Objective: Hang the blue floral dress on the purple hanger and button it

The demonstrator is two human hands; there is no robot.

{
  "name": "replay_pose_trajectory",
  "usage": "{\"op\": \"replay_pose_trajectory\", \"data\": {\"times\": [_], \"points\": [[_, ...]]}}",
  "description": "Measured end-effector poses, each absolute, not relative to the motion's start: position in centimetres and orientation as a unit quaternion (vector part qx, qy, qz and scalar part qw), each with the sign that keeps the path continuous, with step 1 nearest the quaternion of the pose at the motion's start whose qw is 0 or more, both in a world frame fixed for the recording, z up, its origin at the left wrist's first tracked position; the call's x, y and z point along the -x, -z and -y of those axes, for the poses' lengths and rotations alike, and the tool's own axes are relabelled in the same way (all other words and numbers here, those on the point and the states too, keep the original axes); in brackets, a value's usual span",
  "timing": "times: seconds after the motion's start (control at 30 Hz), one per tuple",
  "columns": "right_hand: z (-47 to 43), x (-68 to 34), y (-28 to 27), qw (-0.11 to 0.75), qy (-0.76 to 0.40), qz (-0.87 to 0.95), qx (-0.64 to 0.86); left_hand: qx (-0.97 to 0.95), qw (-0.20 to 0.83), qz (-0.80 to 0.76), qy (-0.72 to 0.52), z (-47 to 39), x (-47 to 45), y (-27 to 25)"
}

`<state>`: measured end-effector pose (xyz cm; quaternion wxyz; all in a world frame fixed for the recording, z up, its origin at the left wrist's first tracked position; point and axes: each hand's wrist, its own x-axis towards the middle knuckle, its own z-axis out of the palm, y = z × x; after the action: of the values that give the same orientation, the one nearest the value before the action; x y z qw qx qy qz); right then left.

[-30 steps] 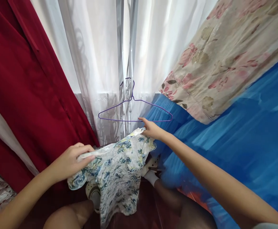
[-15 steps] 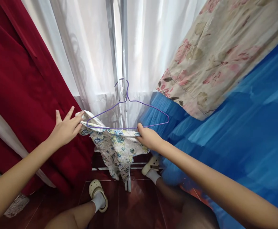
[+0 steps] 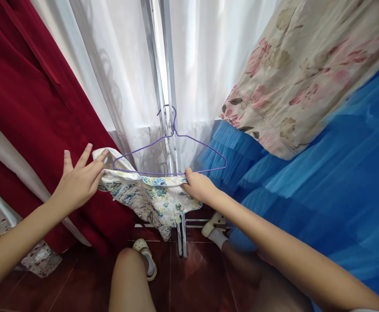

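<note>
A purple wire hanger [image 3: 170, 135] is held out in front of me. A small white garment with a blue and yellow flower print [image 3: 163, 199] hangs below its bottom bar. My right hand [image 3: 199, 185] is closed on the garment's upper edge, with the thumb against the hanger bar. At the other end, my left hand [image 3: 80, 180] pinches the garment's white-lined opening and stretches it sideways, some fingers spread. The hanger's left corner lies at that opening. The garment's lower part bunches to a point in the middle.
A metal rack post [image 3: 163, 65] stands behind the hanger, before a white curtain [image 3: 121, 65]. Dark red cloth [image 3: 46, 86] hangs at left. A beige floral garment [image 3: 283, 86] and blue tulle [image 3: 338, 182] hang at right. My feet in cream clogs [image 3: 141, 246] rest on red tiles [image 3: 195, 277].
My left hand has moved left, pulling the garment's opening wider and lifting its hanging lower part. The hanger has shifted slightly left. My left knee has come into view.
</note>
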<state>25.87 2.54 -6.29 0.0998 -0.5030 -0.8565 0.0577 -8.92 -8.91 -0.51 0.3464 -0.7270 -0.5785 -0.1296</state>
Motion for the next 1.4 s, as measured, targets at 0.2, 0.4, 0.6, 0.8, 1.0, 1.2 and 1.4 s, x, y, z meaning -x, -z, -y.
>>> {"op": "replay_pose_trajectory", "data": {"times": [0.2,0.4,0.6,0.8,1.0,1.2,1.4], "points": [[-0.9,-25.6,6.6,0.121,-0.063,0.854,0.501,0.779,0.277,0.513,0.230,4.6,3.2,-0.6],[0.2,-26.0,6.7,0.132,-0.077,0.850,0.505,0.765,0.085,0.515,0.377,-1.9,-1.3,0.7],[-0.6,-26.7,6.8,0.150,-0.093,0.842,0.510,0.670,-0.012,0.514,0.536,-5.4,0.4,4.1],[-1.6,-25.8,7.8,0.175,-0.113,0.844,0.494,0.671,0.009,0.464,0.578,-4.7,-0.7,3.6],[-1.9,-25.7,8.5,0.233,-0.163,0.853,0.437,0.667,0.081,0.448,0.590,-4.8,-1.9,0.9],[-0.9,-30.4,9.3,0.406,-0.208,0.808,0.373,0.675,0.100,0.598,0.422,-5.3,-1.0,2.9],[-0.4,-37.2,7.3,0.626,-0.031,0.661,0.413,0.634,0.167,0.631,0.414,-3.2,-0.9,3.1]]}}
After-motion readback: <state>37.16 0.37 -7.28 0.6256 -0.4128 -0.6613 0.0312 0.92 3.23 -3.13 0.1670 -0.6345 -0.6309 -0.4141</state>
